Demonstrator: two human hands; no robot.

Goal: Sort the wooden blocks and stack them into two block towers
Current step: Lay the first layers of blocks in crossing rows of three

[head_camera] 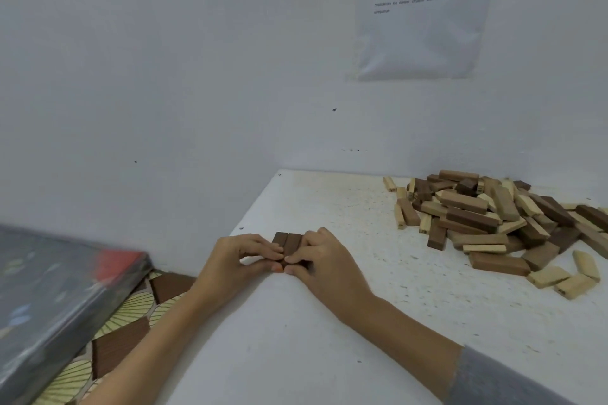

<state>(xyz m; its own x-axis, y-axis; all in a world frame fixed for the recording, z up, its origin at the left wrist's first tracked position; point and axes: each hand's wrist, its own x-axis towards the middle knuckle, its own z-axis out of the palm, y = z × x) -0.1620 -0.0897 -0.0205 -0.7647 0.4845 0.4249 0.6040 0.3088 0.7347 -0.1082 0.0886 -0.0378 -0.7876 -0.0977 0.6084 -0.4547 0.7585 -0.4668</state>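
Two hands meet at the near left part of the white table (329, 339), both on a small row of dark brown blocks (289, 242) lying flat side by side, long sides touching. Two block tops show plainly; anything further is hidden under the fingers. The left hand (237, 256) has its grip pinched on the row's left side, fingertips on top and thumb at the near end. The right hand (324, 260) has its grip clamped on the right side in the same way, a grey sleeve (493, 381) on that forearm. Well apart, at the table's far right against the wall (164, 76), lies a loose pile of blocks (493, 217), dark, mid-brown and pale mixed, with a few pale ones strayed toward the near edge. A printed sheet (424, 10) hangs on the wall above the pile.
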